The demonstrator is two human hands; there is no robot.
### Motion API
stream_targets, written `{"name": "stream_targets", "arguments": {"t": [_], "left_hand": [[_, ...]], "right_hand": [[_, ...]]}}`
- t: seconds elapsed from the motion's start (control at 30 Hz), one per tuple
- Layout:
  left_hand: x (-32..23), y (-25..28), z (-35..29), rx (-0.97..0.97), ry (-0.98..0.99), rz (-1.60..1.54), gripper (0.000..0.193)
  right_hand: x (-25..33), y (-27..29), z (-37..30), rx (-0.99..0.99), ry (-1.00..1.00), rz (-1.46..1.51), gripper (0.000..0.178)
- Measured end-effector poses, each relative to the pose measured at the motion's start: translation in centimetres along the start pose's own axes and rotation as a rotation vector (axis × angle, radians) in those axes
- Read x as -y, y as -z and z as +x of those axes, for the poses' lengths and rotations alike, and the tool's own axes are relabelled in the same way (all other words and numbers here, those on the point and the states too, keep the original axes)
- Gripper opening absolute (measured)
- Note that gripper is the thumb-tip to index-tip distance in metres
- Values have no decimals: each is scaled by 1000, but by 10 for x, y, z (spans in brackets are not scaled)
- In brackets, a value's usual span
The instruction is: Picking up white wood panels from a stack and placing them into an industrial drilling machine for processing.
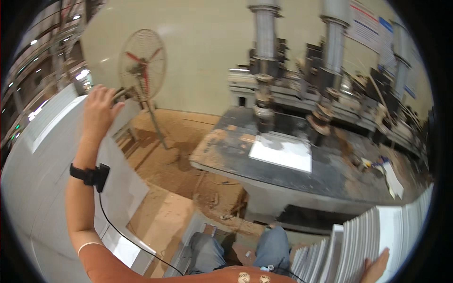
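My left hand (pixel 98 109) is raised at the upper edge of the stack of large white boards (pixel 47 188) on the left. Its thumb stands apart from the fingers, and no held thing shows in it. At the lower right, my right hand (pixel 376 267) lies with outstretched fingers against a white board (pixel 390 231) in a row of upright boards (pixel 358 243); part of this hand is cut off by the picture's edge. A flat white panel (pixel 281 152) lies on the dark machine table (pixel 226 153) ahead of me, touched by neither hand.
Vertical machine heads (pixel 264 101) stand over the table's far side. A pedestal fan (pixel 141 63) stands by the pale wall at the far left. Sawdust (pixel 174 127) covers the floor beside the table. Scraps (pixel 392 179) lie at the table's right. A cable (pixel 122 233) trails from my left wrist strap.
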State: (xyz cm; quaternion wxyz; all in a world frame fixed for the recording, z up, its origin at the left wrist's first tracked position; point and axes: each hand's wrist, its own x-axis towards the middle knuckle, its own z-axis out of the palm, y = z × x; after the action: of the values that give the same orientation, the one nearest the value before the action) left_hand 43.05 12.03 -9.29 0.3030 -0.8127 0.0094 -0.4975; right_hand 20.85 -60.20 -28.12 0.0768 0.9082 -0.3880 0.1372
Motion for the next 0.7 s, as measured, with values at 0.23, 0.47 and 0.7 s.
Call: {"name": "stream_targets", "arguments": {"t": [0.23, 0.47, 0.7], "left_hand": [[-365, -69, 18, 286, -401, -971, 40], [-527, -83, -51, 397, -158, -1073, 81], [-421, -32, -118, 208, -560, -1061, 35]], "right_hand": [[31, -13, -2, -448, 704, 245, 41], [156, -41, 63, -406, 759, 602, 41], [297, -116, 112, -427, 972, 719, 25]]}}
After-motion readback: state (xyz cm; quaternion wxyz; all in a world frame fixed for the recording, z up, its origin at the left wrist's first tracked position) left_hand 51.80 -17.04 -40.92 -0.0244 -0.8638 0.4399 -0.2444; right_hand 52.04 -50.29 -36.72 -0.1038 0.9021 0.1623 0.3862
